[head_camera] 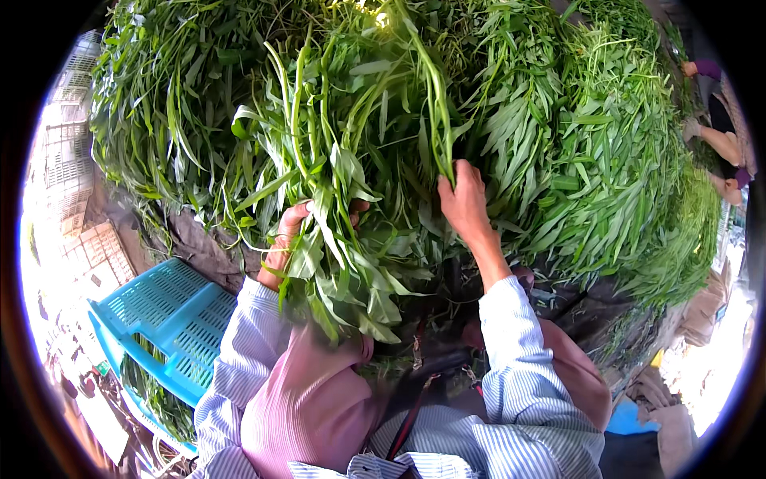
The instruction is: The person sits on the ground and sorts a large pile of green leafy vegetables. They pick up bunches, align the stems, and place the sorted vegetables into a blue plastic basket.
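Observation:
A loose bunch of leafy water spinach (326, 221) is gripped in my left hand (287, 233), its stems pointing up and away and its leaves drooping over my lap. The leaves cover much of that hand. My right hand (464, 197) pinches a few long green stems (437, 102) that rise towards the far side. Beyond both hands lies a large heap of the same greens (383, 138), spread wide to the left and right.
At my left a blue slatted plastic crate (158, 311) with greens inside stands tilted. Pale plastic crates (99, 257) line the far left. A dark sheet (197, 245) lies under the heap. Another person's arms (721, 143) reach in at the right edge.

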The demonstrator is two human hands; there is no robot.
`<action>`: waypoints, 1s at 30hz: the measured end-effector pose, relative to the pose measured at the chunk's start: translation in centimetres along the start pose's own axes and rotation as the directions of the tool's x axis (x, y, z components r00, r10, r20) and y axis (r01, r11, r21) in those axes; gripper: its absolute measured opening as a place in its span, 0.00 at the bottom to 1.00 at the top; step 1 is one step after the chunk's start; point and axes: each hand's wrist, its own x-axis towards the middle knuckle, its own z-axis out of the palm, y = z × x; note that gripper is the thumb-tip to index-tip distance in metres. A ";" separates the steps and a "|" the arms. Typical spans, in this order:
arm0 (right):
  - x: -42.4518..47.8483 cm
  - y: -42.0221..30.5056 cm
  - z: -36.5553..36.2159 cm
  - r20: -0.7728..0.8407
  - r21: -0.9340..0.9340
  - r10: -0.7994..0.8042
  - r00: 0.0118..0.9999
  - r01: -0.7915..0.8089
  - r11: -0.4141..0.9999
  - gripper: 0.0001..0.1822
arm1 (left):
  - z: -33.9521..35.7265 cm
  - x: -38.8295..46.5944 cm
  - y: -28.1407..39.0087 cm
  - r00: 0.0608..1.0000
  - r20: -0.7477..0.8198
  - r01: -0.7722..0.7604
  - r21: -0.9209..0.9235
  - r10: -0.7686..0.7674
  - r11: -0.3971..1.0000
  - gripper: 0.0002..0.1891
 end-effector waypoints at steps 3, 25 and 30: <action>-0.9 -5.2 -3.8 0.137 0.515 0.174 0.975 -0.221 0.828 0.08 | 1.7 -0.3 0.5 0.998 -0.061 0.020 0.017 -0.019 1.000 0.36; -10.9 -13.9 -14.0 0.431 0.883 0.336 0.838 -0.468 0.036 0.53 | 13.3 -1.2 3.9 0.847 0.403 -0.477 0.290 0.346 0.830 0.18; -18.5 -18.1 -21.0 0.196 0.964 0.107 0.975 -0.171 -0.206 0.47 | 30.8 -16.2 -0.8 0.991 0.117 -0.094 0.952 -0.063 0.290 0.19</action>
